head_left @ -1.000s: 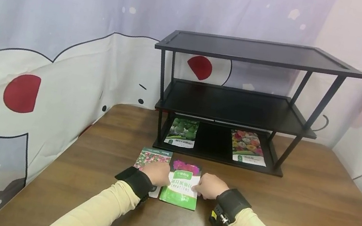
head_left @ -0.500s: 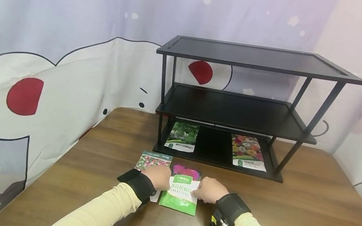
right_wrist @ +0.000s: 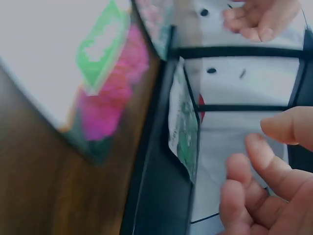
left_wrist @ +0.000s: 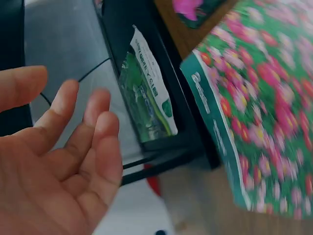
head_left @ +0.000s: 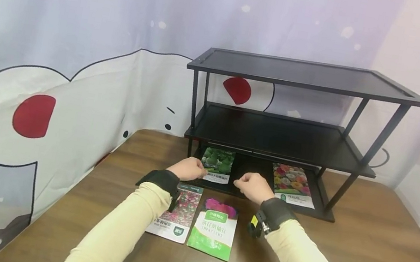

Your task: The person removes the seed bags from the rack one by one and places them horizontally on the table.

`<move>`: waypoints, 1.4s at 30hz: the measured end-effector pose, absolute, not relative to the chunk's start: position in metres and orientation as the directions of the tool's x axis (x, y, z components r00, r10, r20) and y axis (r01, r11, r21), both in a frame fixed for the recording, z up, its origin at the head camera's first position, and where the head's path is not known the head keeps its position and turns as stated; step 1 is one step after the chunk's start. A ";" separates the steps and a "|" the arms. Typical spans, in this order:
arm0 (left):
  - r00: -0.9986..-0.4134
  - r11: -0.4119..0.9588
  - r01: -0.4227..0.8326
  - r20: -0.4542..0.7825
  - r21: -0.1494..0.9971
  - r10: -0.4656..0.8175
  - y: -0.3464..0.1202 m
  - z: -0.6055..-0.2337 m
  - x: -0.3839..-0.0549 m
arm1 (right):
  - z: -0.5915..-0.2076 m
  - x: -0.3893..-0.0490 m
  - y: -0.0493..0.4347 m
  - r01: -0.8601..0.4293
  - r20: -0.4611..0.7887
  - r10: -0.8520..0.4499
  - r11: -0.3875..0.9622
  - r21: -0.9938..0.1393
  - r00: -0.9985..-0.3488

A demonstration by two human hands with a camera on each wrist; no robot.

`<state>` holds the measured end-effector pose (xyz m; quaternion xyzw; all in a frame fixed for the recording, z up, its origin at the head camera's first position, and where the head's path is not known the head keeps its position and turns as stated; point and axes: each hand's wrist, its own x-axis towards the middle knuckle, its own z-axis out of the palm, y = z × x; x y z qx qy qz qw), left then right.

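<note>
My left hand hovers over the far end of a pink-flower seed packet, close in front of the green seed packet on the bottom shelf. Its fingers are loosely bent with nothing between them. My right hand is at the shelf's front edge, between the green packet and a multicoloured-flower seed packet; it too is empty, thumb and fingers apart in the right wrist view. On the table, the green-and-white impatiens seed packet lies beside the pink-flower one, which my left wrist partly covers.
A black three-tier rack stands at the back of the wooden table, its posts and middle tier above the bottom shelf. A printed cloth hangs behind and along the left side.
Both hands have left the impatiens packet and moved forward and up toward the bottom shelf. More of the pink-flower packet shows now. The whole head view has shifted slightly.
</note>
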<state>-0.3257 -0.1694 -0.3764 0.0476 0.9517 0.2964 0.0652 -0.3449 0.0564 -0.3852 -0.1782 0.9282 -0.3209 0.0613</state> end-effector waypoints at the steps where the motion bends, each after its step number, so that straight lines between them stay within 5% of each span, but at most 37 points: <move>1: -0.986 0.799 0.047 -0.099 0.600 0.133 -0.169 -0.378 -0.333 | -0.385 -0.353 0.055 -0.285 -0.007 -0.375 0.717 -0.636 -0.927; 5: -0.987 0.777 0.066 -0.071 0.626 0.141 -0.169 -0.404 -0.373 | -0.396 -0.384 0.048 -0.208 -0.058 -0.376 0.628 -0.750 -0.925; 11: -0.994 0.795 0.059 -0.036 0.603 0.101 -0.209 -0.563 -0.543 | -0.415 -0.407 0.034 -0.077 -0.169 -0.371 0.564 -0.822 -0.913; 21: -0.949 0.711 -0.233 -0.314 0.664 -0.018 -0.159 -0.432 -0.409 | -0.449 -0.435 0.019 -0.003 -0.259 -0.332 0.619 -0.785 -0.907; 28: -0.957 0.714 -0.243 -0.282 0.656 -0.067 -0.159 -0.422 -0.419 | -0.510 -0.510 0.017 -0.081 -0.180 -0.344 0.624 -0.777 -0.922; 42: -0.946 0.673 -0.316 -0.278 0.668 -0.168 -0.157 -0.425 -0.429 | -0.570 -0.567 0.034 -0.121 -0.140 -0.405 0.557 -0.822 -0.904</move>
